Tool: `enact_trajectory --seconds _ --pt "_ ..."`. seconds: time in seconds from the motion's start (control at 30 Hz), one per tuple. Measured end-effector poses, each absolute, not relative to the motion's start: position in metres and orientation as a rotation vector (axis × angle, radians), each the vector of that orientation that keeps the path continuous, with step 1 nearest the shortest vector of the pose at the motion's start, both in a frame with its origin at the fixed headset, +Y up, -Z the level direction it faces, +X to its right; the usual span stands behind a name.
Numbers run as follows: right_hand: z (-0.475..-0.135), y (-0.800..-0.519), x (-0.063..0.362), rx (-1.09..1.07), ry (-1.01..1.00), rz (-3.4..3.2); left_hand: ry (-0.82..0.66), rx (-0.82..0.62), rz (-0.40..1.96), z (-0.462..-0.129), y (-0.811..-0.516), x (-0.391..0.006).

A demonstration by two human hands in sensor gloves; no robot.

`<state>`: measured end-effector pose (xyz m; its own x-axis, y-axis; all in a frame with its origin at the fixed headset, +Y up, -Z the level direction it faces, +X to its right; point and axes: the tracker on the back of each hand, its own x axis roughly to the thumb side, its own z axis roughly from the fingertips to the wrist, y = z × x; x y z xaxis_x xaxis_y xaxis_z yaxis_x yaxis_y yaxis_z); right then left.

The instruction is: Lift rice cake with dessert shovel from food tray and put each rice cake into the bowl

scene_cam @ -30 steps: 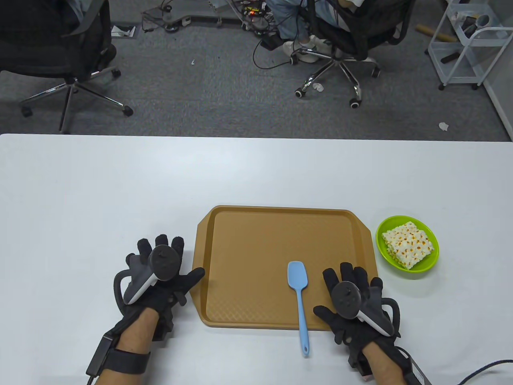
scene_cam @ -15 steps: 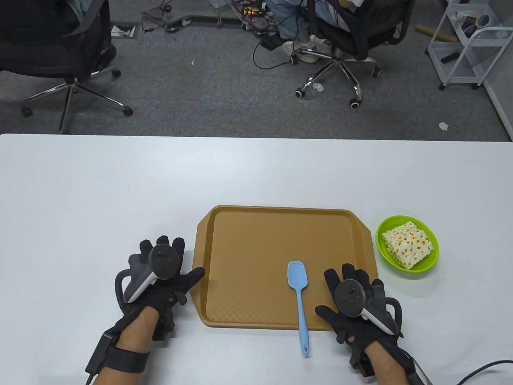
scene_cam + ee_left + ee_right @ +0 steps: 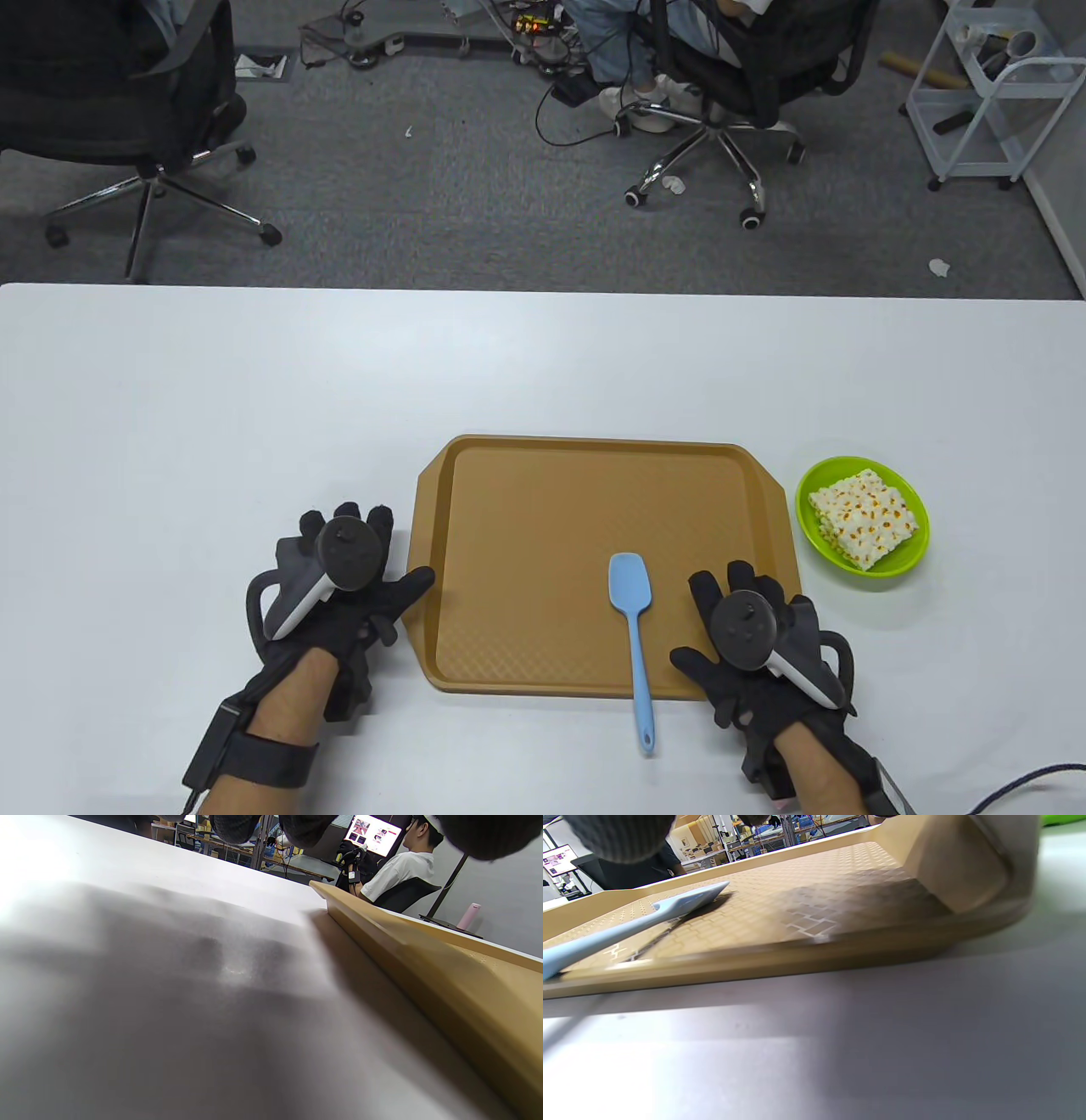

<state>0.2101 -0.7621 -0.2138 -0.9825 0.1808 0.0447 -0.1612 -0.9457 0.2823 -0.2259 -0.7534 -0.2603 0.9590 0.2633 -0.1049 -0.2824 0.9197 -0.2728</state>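
Note:
The brown food tray (image 3: 526, 509) lies in the middle of the white table with no rice cake on it. A light blue dessert shovel (image 3: 632, 628) rests with its blade on the tray and its handle over the tray's near rim onto the table; it also shows in the right wrist view (image 3: 649, 918). The green bowl (image 3: 908, 552) right of the tray holds stacked rice cakes (image 3: 864, 515). My left hand (image 3: 344, 586) lies flat on the table at the tray's left edge, holding nothing. My right hand (image 3: 747, 628) lies flat at the tray's near right corner, right of the shovel, holding nothing.
The tray's left rim (image 3: 424, 959) fills the right of the left wrist view. Beyond the table's far edge are office chairs (image 3: 721, 76), cables on the floor and a white trolley (image 3: 993, 93). A cable (image 3: 1027, 785) runs off the table's near right corner.
Both hands have slid a little toward the near edge of the table. The shovel, tray and bowl have not moved.

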Motion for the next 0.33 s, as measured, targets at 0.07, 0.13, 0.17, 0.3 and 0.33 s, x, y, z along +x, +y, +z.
enact_trajectory --seconds 0.07,0.13,0.17,0.3,0.33 --pt "-0.2138 -0.7618 0.2103 0.1 0.419 2.936 0.062 -0.288 0.28 -0.2601 -0.7528 -0.2254" --pt "-0.2138 -0.762 0.2102 0.098 0.422 2.936 0.063 -0.282 0.285 -0.2601 -0.7518 -0.2258" --pt "-0.2137 -0.7624 0.2098 0.099 0.429 2.937 0.064 -0.281 0.287 -0.2602 -0.7514 -0.2262" --pt "-0.2137 -0.7641 0.2089 0.101 0.451 2.943 0.066 -0.279 0.287 -0.2603 -0.751 -0.2269" --pt "-0.2137 -0.7641 0.2089 0.101 0.449 2.942 0.065 -0.278 0.288 -0.2603 -0.7512 -0.227"
